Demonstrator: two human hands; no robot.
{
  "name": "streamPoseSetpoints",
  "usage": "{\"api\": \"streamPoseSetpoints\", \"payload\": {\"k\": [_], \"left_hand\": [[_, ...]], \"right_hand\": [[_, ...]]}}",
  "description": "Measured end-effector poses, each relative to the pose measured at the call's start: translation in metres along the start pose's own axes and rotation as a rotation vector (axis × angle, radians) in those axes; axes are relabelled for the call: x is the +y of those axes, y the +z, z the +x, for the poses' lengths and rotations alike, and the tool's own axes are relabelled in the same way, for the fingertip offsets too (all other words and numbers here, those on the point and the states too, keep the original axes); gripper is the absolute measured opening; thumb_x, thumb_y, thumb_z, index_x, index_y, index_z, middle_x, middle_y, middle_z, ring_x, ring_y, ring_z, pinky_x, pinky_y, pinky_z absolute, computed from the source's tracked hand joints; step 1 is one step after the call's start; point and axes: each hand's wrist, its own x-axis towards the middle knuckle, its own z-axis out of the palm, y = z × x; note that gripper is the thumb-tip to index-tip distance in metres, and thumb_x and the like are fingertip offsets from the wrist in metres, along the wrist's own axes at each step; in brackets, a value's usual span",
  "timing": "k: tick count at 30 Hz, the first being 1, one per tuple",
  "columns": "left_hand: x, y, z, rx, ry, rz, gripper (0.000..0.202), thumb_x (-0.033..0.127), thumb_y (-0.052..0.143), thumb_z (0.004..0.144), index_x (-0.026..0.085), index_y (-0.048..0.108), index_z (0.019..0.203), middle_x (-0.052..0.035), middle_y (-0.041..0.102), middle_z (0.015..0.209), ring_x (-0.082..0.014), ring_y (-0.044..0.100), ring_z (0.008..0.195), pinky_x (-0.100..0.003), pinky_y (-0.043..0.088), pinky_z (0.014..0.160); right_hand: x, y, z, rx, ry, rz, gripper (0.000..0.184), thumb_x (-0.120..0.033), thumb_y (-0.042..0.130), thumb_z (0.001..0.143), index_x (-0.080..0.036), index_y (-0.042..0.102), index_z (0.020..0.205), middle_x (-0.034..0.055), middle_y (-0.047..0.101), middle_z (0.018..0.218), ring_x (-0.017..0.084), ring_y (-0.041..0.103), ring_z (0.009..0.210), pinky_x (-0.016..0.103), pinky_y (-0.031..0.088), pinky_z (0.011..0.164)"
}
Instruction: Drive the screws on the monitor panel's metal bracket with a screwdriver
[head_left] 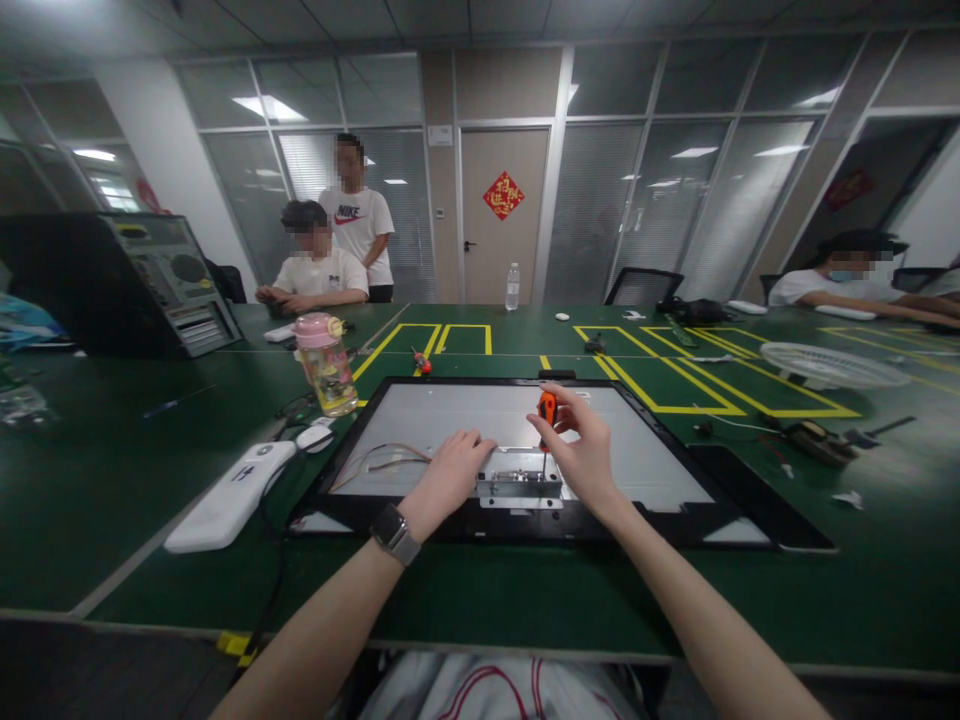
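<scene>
A flat monitor panel [645,450] with a black frame lies face down on the green table in front of me. A small metal bracket [517,487] sits near its front edge. My right hand [581,445] is closed round an orange-handled screwdriver [547,408], held upright with its tip on the bracket. My left hand [448,478], with a watch on the wrist, rests on the panel just left of the bracket, fingers curled down. Thin wires [382,462] lie on the panel to the left.
A white device [229,497] and a mouse [315,437] lie left of the panel, a pink-lidded bottle [325,365] behind them. A computer case [142,285] stands far left. A fan grille [829,363] lies right. Two people are across the table, another at the right.
</scene>
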Motion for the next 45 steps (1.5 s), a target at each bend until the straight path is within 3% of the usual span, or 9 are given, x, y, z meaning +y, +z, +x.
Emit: {"api": "streamPoseSetpoints", "payload": {"k": [5, 12, 19, 26, 33, 39, 45], "left_hand": [[-0.001, 0.002, 0.0, 0.008, 0.004, -0.003, 0.048, -0.002, 0.039, 0.089, 0.019, 0.055, 0.13, -0.0103, 0.059, 0.116, -0.0233, 0.054, 0.106, -0.036, 0.046, 0.094], [0.0, 0.0, 0.0, -0.006, -0.01, -0.01, 0.05, -0.005, 0.041, 0.086, 0.019, 0.056, 0.127, -0.01, 0.059, 0.116, -0.0236, 0.054, 0.106, -0.035, 0.046, 0.093], [0.001, -0.001, -0.001, 0.001, -0.007, -0.003, 0.051, -0.005, 0.04, 0.086, 0.018, 0.056, 0.129, -0.01, 0.06, 0.116, -0.0242, 0.054, 0.107, -0.036, 0.046, 0.094], [0.0, -0.001, -0.001, -0.005, -0.015, -0.018, 0.051, -0.006, 0.04, 0.086, 0.02, 0.056, 0.127, -0.0089, 0.059, 0.117, -0.0227, 0.054, 0.107, -0.034, 0.045, 0.094], [-0.001, 0.001, 0.001, -0.018, -0.01, -0.007, 0.051, -0.005, 0.04, 0.086, 0.018, 0.056, 0.128, -0.0103, 0.059, 0.117, -0.0242, 0.054, 0.107, -0.035, 0.046, 0.094], [-0.001, 0.0, 0.001, -0.014, -0.01, -0.009, 0.051, -0.005, 0.04, 0.086, 0.019, 0.056, 0.129, -0.0097, 0.059, 0.117, -0.0235, 0.054, 0.109, -0.034, 0.045, 0.095], [-0.001, -0.002, 0.001, -0.03, -0.011, -0.015, 0.05, -0.004, 0.041, 0.087, 0.019, 0.056, 0.128, -0.0101, 0.059, 0.118, -0.0238, 0.053, 0.109, -0.035, 0.045, 0.096]], "right_hand": [[-0.003, 0.001, -0.002, -0.038, -0.047, -0.021, 0.027, -0.028, 0.069, 0.086, -0.025, 0.066, 0.112, 0.0065, 0.071, 0.097, 0.018, 0.064, 0.07, 0.032, 0.056, 0.059], [-0.004, -0.002, 0.0, 0.084, -0.042, -0.037, 0.027, -0.027, 0.068, 0.086, -0.025, 0.066, 0.112, 0.0046, 0.069, 0.091, 0.017, 0.061, 0.066, 0.032, 0.054, 0.058], [-0.004, 0.001, -0.001, 0.012, -0.038, -0.013, 0.024, -0.025, 0.068, 0.085, -0.024, 0.066, 0.109, 0.0053, 0.069, 0.093, 0.017, 0.061, 0.068, 0.032, 0.054, 0.06], [-0.003, -0.006, 0.005, 0.046, 0.203, 0.295, 0.013, -0.036, 0.065, 0.089, -0.024, 0.066, 0.092, 0.0013, 0.063, 0.077, 0.017, 0.063, 0.071, 0.031, 0.054, 0.062], [0.008, -0.007, 0.014, -0.047, 0.31, 0.679, 0.02, -0.042, 0.055, 0.094, -0.025, 0.064, 0.092, 0.0008, 0.065, 0.077, 0.017, 0.064, 0.07, 0.033, 0.053, 0.069], [0.008, -0.007, 0.012, -0.016, 0.333, 0.575, 0.02, -0.043, 0.073, 0.083, -0.024, 0.069, 0.079, -0.0003, 0.061, 0.077, 0.016, 0.059, 0.076, 0.028, 0.049, 0.07], [0.003, -0.006, 0.013, -0.07, 0.418, 0.73, 0.025, -0.049, 0.071, 0.083, -0.025, 0.073, 0.092, 0.0013, 0.067, 0.08, 0.016, 0.061, 0.075, 0.03, 0.05, 0.07]]}}
